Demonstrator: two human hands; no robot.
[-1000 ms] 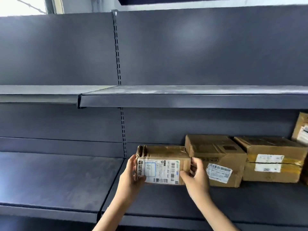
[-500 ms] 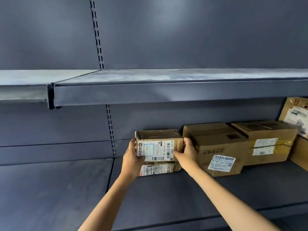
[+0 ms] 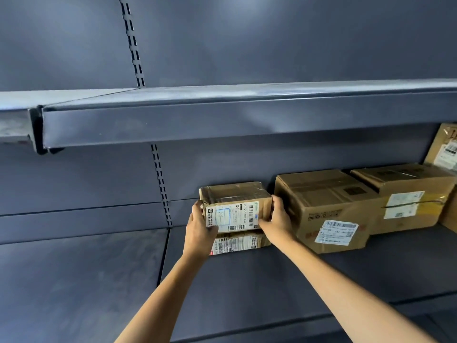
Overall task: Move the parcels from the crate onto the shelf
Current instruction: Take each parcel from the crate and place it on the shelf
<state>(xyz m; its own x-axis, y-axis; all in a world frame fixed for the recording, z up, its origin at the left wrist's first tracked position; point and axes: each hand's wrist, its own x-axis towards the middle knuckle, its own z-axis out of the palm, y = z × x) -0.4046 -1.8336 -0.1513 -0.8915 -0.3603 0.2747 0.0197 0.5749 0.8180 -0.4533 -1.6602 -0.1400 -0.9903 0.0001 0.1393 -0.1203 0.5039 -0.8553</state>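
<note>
Both hands hold a small cardboard parcel on the lower shelf.

The left hand (image 3: 200,227) and right hand (image 3: 278,220) clasp the ends of the labelled parcel (image 3: 236,207), which sits on top of a flatter parcel (image 3: 237,243) on the dark shelf (image 3: 247,280). Just to its right stand a larger carton (image 3: 326,209), another carton (image 3: 408,194), and a third at the frame edge (image 3: 445,149).

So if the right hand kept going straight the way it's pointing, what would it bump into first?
Probably the back wall of the shelf. The right hand points inward along the right end of the small parcel it holds, through the narrow gap beside the big box. It might brush that box first; depth is unclear.
</note>
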